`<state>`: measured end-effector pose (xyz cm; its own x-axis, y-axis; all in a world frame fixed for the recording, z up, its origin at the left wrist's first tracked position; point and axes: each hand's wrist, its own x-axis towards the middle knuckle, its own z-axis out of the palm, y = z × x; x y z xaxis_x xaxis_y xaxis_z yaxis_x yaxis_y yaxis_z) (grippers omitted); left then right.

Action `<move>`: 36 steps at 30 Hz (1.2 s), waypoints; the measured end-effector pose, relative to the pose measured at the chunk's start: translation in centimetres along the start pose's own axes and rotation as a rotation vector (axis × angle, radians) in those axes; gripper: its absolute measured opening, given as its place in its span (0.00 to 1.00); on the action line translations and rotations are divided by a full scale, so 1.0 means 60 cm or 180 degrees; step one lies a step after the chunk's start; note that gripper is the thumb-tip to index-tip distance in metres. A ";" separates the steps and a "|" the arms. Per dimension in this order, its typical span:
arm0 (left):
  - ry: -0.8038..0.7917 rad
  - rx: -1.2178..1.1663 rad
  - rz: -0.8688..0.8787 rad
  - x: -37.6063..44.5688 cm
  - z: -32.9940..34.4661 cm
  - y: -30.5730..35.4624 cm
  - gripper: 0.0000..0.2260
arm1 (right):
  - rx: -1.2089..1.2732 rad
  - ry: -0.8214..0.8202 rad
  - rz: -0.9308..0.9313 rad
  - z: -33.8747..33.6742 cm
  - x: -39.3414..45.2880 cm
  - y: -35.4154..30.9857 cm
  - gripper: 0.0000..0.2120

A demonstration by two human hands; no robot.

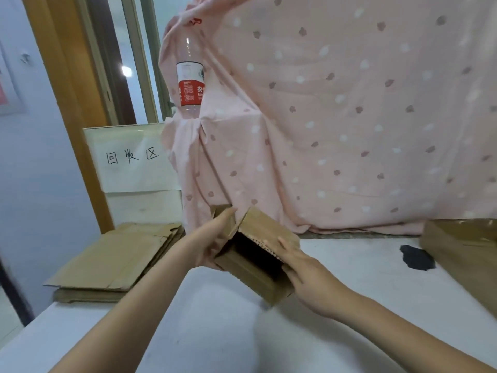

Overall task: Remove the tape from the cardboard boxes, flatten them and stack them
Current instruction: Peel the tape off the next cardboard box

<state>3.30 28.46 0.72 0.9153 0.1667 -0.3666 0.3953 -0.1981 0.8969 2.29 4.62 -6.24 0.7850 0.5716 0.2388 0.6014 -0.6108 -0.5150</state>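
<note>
Flattening partly done, one box in hand.
Small box [258,254] held open above worktop [349,278] middle, left hand [215,238] and right hand [301,267] gripping its sides; flattened stack [115,262] at left edge; another box [462,246] waiting at right edge.

— Where's free room?
— The bench [349,278] lies bare in front of me and to my right.
— What blocks me?
— The flat stack [115,262] fills the left corner, the cloth [336,130] walls the back, another box [462,254] sits far right beside a dark patch [416,257].
</note>
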 end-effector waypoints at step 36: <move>-0.0085 0.4579 0.2968 -0.068 0.206 -0.048 0.47 | 0.0973 0.0806 0.0239 -0.113 -0.098 0.077 0.08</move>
<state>-0.60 16.40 -3.45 0.8537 -0.5122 0.0940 -0.4998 -0.8566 -0.1284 1.46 -5.27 -4.47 0.8598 0.3551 0.3669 0.4991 -0.4329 -0.7507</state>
